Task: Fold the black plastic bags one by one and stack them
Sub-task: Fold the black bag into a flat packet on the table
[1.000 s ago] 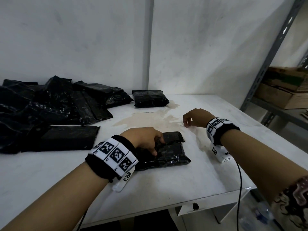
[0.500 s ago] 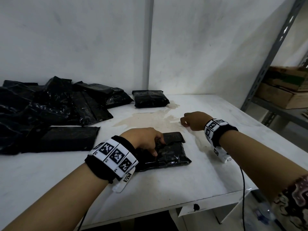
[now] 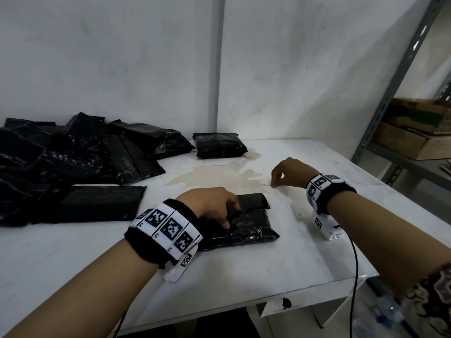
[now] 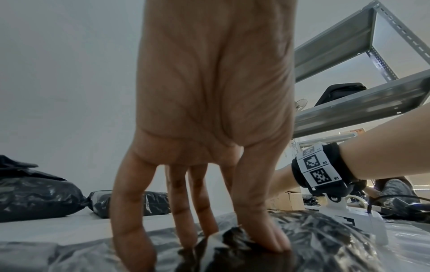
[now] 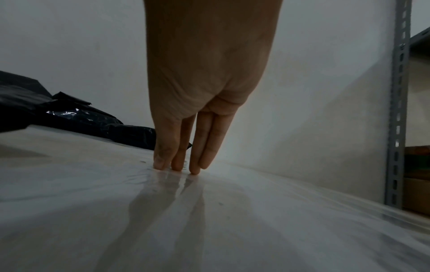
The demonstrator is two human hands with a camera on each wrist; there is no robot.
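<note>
Left hand [image 3: 211, 203] — fingers straight — presses the folded glossy black plastic bag [image 3: 246, 223] onto the white desk [image 3: 244, 272]. Right hand [image 3: 290, 173], fingers extended together, touches the desk beside it.

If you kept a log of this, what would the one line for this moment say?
left hand: fingertips pressing folded black plastic bag | right hand: fingertips touching white table, holding nothing | unfolded black bag pile: waiting

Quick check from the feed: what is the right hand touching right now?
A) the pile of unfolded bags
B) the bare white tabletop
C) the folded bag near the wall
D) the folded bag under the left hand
B: the right hand has its fingertips down on the bare white tabletop, apart from the folded bag that the left hand presses.
</note>
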